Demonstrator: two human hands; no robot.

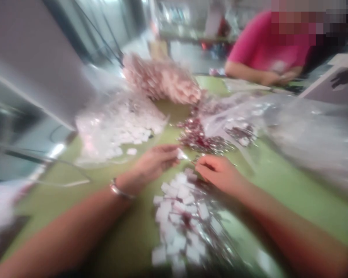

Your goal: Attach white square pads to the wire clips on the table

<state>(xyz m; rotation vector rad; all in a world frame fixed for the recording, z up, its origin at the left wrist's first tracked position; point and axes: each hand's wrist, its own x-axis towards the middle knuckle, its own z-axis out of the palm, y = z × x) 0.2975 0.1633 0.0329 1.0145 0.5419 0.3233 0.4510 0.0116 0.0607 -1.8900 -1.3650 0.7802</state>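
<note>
My left hand (158, 160), a metal bracelet (120, 189) on its wrist, is closed with a small white card (181, 154) between thumb and fingertips. Close beside it, my right hand (216, 170) pinches a thin shiny metallic piece (193, 162) that points toward the card. Blur hides whether the two pieces touch. Below both hands lies a pile of white cards (174, 216) with thin shiny metallic pieces (220, 247) along its right side. Just beyond my fingers is a heap of red and silver metallic pieces (200, 135).
A clear bag of white pieces (113, 123) lies at the left on the green table (301, 185). Pale pink bundled items (165, 79) stand behind it. Clear plastic bags (321, 127) spread on the right. Across the table sits a person in a pink top (258, 42).
</note>
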